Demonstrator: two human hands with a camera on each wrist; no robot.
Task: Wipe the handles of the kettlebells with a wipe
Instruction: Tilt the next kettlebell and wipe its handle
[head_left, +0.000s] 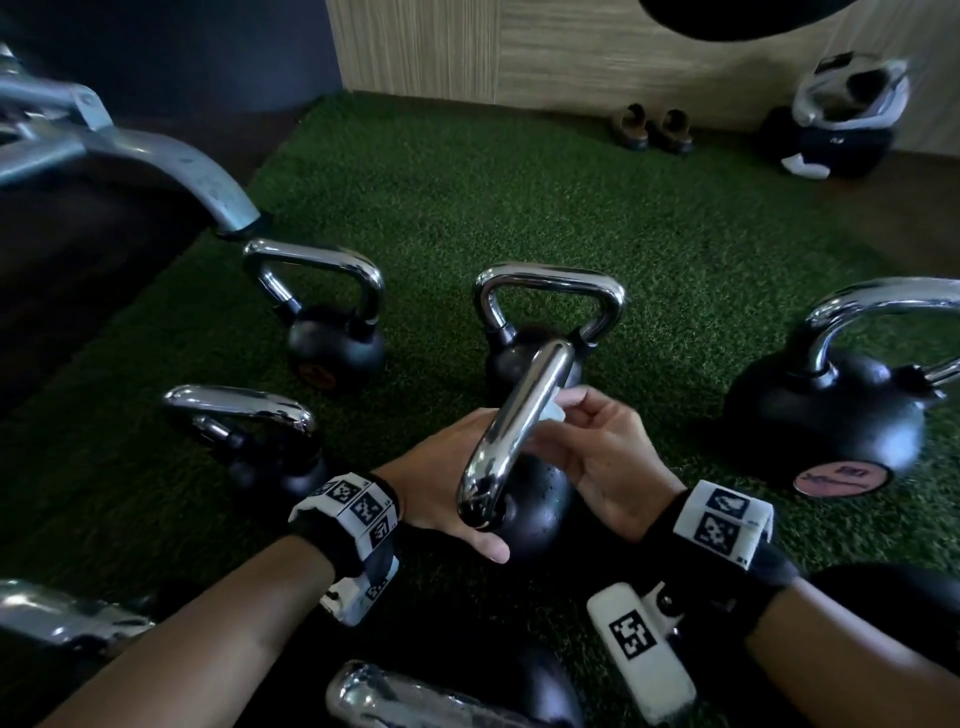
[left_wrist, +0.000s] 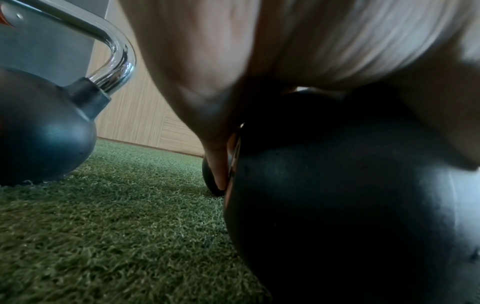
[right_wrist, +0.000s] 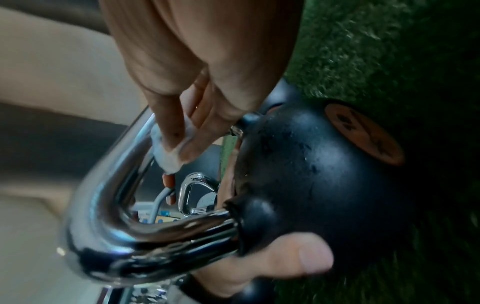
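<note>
Left hand grips the tilted kettlebell; right hand fingers pinch the wipe — against its handle

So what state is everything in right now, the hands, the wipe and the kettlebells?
Near kettlebell: tilted, handle toward the person.
Left hand: holds that kettlebell's body.
Right hand: pinches the wipe.
Wipe: bunched, pressed against the handle.
Middle kettlebell behind: upright on turf, untouched.

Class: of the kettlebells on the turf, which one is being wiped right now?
The held kettlebell in the middle foreground: the left hand holds its body, and the right hand presses the wipe on its handle. The others stand untouched.
</note>
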